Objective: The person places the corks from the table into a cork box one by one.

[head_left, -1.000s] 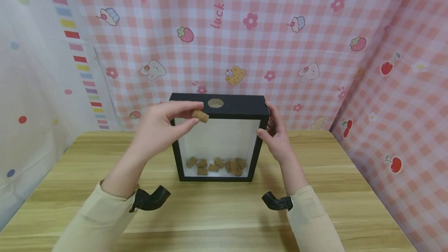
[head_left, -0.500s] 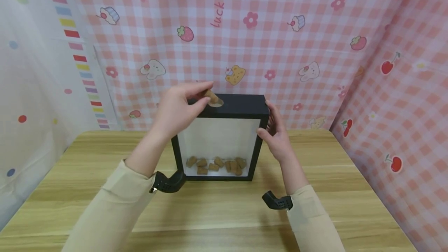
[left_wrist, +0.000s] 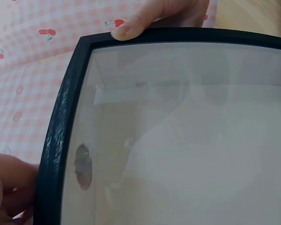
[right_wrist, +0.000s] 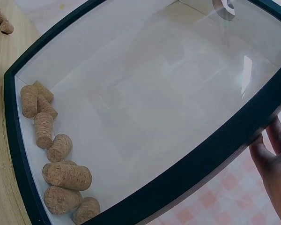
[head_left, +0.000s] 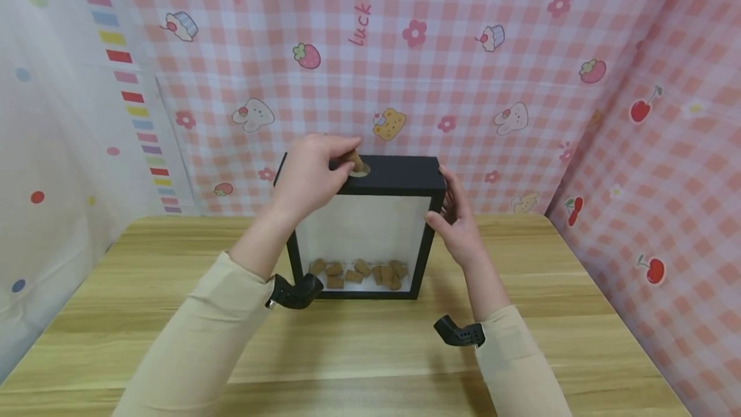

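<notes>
A black shadow box frame (head_left: pixel 384 179) with a clear front stands upright on the table, a round hole in its top edge. My left hand (head_left: pixel 312 169) pinches a cork (head_left: pixel 357 161) between thumb and fingers, its lower end at the hole; whether it has entered is hard to see. In the left wrist view the left hand (left_wrist: pixel 11 187) is beside the hole's edge, the cork hidden. My right hand (head_left: pixel 460 230) grips the frame's upper right side, thumb on the front rim. Several corks (right_wrist: pixel 68 176) lie along the bottom inside the box.
The wooden table (head_left: pixel 370 352) extends around the frame. In the right wrist view, two corks (right_wrist: pixel 4 23) lie on the wood outside it. A pink checked cloth (head_left: pixel 446 69) hangs close behind, with further cloth at both sides. Each wrist carries a black mount (head_left: pixel 298 291).
My left hand has moved right and up with the cork, from in front of the frame's top left to over the hole. The cork has tilted more upright. My right hand has stayed put.
</notes>
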A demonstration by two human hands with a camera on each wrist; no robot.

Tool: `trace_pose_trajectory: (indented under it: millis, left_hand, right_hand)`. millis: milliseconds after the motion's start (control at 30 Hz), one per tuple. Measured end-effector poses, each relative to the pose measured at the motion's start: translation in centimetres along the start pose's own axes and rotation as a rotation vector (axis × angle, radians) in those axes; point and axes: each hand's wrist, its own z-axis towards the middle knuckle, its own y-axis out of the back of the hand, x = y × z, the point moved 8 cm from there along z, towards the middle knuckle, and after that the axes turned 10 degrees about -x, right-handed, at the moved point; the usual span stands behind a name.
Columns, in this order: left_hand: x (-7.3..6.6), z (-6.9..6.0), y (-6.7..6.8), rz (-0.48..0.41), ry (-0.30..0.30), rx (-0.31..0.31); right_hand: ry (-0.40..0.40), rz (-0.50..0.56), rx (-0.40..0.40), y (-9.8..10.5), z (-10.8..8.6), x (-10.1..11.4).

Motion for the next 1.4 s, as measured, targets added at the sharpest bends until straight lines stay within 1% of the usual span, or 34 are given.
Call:
trace_pose_trajectory:
  millis: [133,200,267,367,467,600,667,800,933,1033,1167,1300,1400]
  left_hand:
    - [-0.1,0.0,-0.5,0.06,0.002,0.045]
    - [-0.1,-0.1,-0.6,0.066,0.009,0.066]
    - [-0.1,-0.3,-0.5,0.062,0.01,0.07]
    - [-0.2,-0.5,0.0,0.005,0.018,0.047]
    - [-0.6,-0.9,0.7,-0.072,0.025,0.025]
    - [-1.0,-1.6,1.6,-0.173,0.036,0.023]
    - [-1.0,-1.9,2.0,-0.198,0.047,0.032]
    - [-0.8,-2.7,2.6,-0.209,0.073,0.059]
    - [-0.2,-3.7,3.1,-0.219,0.099,0.092]
    - [0.2,-4.6,3.3,-0.212,0.103,0.117]
    - [1.0,-6.1,3.5,-0.222,0.087,0.133]
    - [1.9,-7.7,3.6,-0.249,0.066,0.136]
    - [2.8,-8.9,3.6,-0.251,0.047,0.136]
  right_hand:
    - [-0.001,0.006,-0.003,0.0,0.1,0.0]
    - [-0.002,0.007,-0.002,0.0,0.1,0.0]
    - [-0.005,0.008,-0.003,0.0,0.1,0.0]
    - [-0.005,0.009,-0.003,-0.1,0.0,0.0]
    - [-0.007,0.004,-0.005,-0.1,0.0,0.0]
    - [-0.014,-0.003,-0.009,0.0,-0.1,0.0]
    - [-0.017,-0.007,-0.013,0.0,-0.1,0.0]
    - [-0.015,-0.009,-0.011,0.0,0.0,0.0]
    - [-0.007,-0.002,-0.003,0.0,0.0,0.1]
    - [-0.002,0.001,-0.003,0.0,0.0,0.1]
    - [0.0,-0.004,-0.007,0.0,0.1,0.1]
    - [-0.007,-0.01,-0.005,0.0,0.1,0.1]
    - [-0.005,-0.002,-0.001,-0.1,0.0,0.2]
